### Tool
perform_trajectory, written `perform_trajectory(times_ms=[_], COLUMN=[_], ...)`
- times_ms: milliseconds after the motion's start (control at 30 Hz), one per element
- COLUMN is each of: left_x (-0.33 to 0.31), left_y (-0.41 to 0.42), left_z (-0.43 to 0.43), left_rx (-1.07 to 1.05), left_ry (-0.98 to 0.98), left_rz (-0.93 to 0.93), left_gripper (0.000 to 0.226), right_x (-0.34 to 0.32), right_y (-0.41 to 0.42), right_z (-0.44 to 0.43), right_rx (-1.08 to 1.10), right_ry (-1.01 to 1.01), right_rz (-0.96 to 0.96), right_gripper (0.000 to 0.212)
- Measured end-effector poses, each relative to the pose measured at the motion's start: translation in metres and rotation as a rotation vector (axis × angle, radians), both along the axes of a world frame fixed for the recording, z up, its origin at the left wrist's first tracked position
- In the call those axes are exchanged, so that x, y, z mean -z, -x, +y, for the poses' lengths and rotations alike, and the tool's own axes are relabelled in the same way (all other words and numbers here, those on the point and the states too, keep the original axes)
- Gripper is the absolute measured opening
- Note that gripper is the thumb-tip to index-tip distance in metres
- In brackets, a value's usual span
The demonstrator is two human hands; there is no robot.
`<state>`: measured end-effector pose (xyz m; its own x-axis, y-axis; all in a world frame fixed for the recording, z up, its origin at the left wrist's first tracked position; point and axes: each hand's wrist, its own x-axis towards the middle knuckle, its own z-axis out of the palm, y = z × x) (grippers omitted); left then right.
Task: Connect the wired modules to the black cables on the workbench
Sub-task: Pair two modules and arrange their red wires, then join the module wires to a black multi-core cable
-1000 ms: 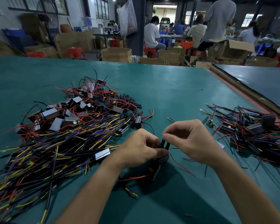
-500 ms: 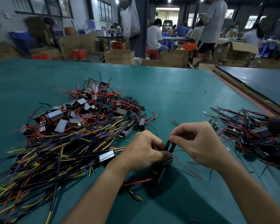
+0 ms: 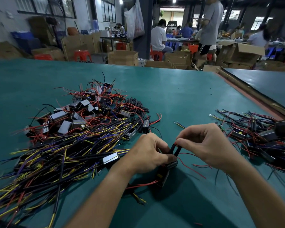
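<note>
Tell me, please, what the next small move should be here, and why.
Probably ease the two black cables down toward the module: the right hand pinches their upper ends, the left hand grips the module just below, and a red wire trails loose, so the joint looks unfinished.

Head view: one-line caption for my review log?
Left hand holds a wired module while right hand pinches two black cables, beside a pile of wired parts on the green workbench.

We log a wire pile (image 3: 76,137) left on the table (image 3: 179,99), a second pile (image 3: 260,134) right, boxes (image 3: 123,57) behind the table.
</note>
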<state>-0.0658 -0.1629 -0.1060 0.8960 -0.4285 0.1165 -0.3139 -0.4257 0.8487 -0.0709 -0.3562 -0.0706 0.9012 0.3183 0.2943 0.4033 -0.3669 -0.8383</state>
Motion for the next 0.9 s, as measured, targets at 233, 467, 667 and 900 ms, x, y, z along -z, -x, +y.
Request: perform_trajectory(times_ms=[233, 467, 667, 900], left_x=[0.001, 0.003, 0.002, 0.002], left_y=[-0.001, -0.002, 0.000, 0.000], left_z=[-0.001, -0.001, -0.004, -0.006], left_rx=[-0.007, -0.028, -0.008, -0.055], left_ry=[-0.009, -0.021, 0.058, 0.007], left_rz=[-0.023, -0.026, -0.012, -0.040], left_gripper=[0.019, 0.020, 0.006, 0.017], right_x=[0.003, 0.005, 0.007, 0.000], right_y=[-0.002, -0.002, -0.002, 0.007], right_z=[0.000, 0.001, 0.001, 0.010], right_rx=[0.003, 0.000, 0.005, 0.094], right_ry=[0.024, 0.076, 0.068, 0.039], right_rz=[-0.029, -0.125, -0.150, -0.153], right_gripper=[0.017, 0.019, 0.019, 0.013])
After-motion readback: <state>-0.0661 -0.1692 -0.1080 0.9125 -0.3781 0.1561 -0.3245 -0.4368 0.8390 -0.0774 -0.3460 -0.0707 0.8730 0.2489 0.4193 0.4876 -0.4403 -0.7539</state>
